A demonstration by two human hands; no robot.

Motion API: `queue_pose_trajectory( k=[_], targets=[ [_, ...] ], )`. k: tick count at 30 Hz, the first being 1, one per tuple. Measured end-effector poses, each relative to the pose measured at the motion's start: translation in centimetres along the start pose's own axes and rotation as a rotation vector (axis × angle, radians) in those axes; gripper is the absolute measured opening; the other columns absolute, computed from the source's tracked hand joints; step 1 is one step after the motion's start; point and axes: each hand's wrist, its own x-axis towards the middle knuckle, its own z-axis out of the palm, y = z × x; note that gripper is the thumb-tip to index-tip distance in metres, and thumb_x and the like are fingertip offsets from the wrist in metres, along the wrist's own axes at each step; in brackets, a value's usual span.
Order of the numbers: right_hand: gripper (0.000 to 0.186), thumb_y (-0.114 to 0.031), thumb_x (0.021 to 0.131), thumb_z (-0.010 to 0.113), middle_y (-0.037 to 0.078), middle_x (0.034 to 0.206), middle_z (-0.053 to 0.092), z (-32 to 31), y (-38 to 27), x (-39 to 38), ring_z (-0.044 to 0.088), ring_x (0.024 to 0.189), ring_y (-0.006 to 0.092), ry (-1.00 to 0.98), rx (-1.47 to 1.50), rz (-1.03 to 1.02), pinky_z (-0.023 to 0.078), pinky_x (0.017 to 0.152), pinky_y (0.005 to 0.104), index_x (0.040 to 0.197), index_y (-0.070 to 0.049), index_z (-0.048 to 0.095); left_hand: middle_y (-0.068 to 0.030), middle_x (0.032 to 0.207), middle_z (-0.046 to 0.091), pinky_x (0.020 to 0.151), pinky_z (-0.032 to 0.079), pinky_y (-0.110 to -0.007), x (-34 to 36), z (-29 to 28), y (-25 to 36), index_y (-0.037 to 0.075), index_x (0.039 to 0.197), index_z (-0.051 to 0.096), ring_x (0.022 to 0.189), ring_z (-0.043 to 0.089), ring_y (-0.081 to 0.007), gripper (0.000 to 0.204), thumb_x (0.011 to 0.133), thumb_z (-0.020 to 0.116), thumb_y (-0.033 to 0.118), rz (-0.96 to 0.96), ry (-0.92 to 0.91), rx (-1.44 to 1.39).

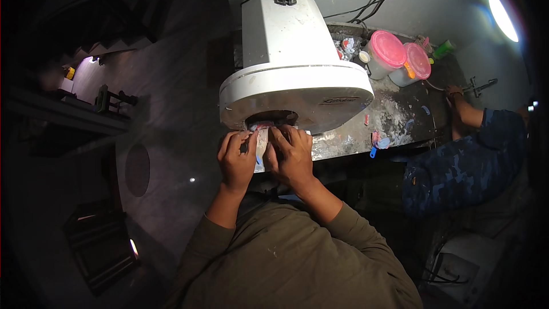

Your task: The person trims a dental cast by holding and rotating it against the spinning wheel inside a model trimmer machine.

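A large white machine housing (303,77) with a rounded front stands before me, a dark opening (277,117) low in its face. At the mouth of that opening, both hands pinch a small pink and whitish piece (262,126), partly hidden by my fingers. My left hand (237,157) has its fingers bent and their tips at the piece's left side. From the right, my right hand (291,154) curls over it, thumb pointing up. A bit of blue (258,160) shows between the hands; I cannot tell whether it belongs to the piece.
On the messy bench (343,142) lie white residue and a pink piece with a blue handle (373,151). Two tubs with pink lids (388,48) and a green bottle (443,50) stand behind. At right, another person in blue camouflage (457,166) reaches toward a tap (480,86).
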Motion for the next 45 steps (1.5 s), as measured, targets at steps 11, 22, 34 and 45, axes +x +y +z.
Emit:
queue_pose_trajectory(
  k=[11,22,34,45],
  targets=[
    [0.060,-0.017,0.082,0.074,0.018,0.125,0.058,-1.4,-0.6,0.5,0.056,0.110,0.0354,-0.081,0.007,-0.079,0.042,0.094,0.0474,0.139,-0.003,0.061,-0.0125,0.092,0.071,0.071,0.057,-0.039,-0.2,-0.3,-0.8,-0.001,0.102,0.075,0.081,0.071,-0.0306,0.018,0.086,0.082,0.001,0.057,-0.070,0.031],
    [0.059,-0.017,0.081,0.077,0.018,0.123,0.058,-1.0,0.0,0.0,0.056,0.108,0.0352,-0.012,0.038,-0.028,0.042,0.094,0.0473,0.138,-0.010,0.064,-0.0128,0.093,0.073,0.066,0.055,-0.030,-0.7,-0.8,-1.0,-0.004,0.102,0.075,0.074,0.069,-0.0199,0.017,0.086,0.079,-0.004,-0.012,-0.017,-0.114],
    [0.031,-0.017,0.085,0.082,0.008,0.103,0.068,-0.9,0.4,0.5,0.060,0.095,0.0288,0.015,0.021,-0.085,0.042,0.086,0.0439,0.113,-0.007,0.072,-0.0136,0.093,0.075,0.069,0.058,-0.033,-0.7,-1.1,-0.7,-0.003,0.101,0.077,0.075,0.073,-0.0217,0.015,0.088,0.081,0.003,-0.227,-0.089,-0.243],
    [0.024,-0.013,0.085,0.082,0.010,0.096,0.071,-0.8,0.5,0.9,0.064,0.087,0.0308,0.051,0.062,-0.014,0.047,0.080,0.0413,0.107,-0.004,0.076,-0.0164,0.107,0.078,0.085,0.055,-0.039,-0.8,-0.8,0.0,-0.001,0.113,0.077,0.091,0.068,-0.0297,0.026,0.088,0.078,0.008,-0.043,-0.175,-0.149]
  ],
)
